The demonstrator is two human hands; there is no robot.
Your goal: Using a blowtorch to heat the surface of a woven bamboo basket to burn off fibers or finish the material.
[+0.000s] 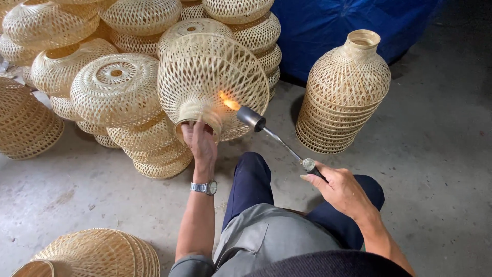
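I hold the woven bamboo lampshade [212, 82] up in front of me, above the concrete floor [435, 154], with my left hand [201, 141] clasped on its narrow neck, the fingers curled over the rim. My right hand [341, 190] is closed around the handle of the gas torch [277, 137], and the flame [229, 102] touches the weave just above the neck. I think the flame should only lick the loose fibres and never rest on one spot, and it should stay away from my left fingers, which are near. My left forearm is straight and raised; my right wrist is bent inward, pointing the nozzle up and to the left.
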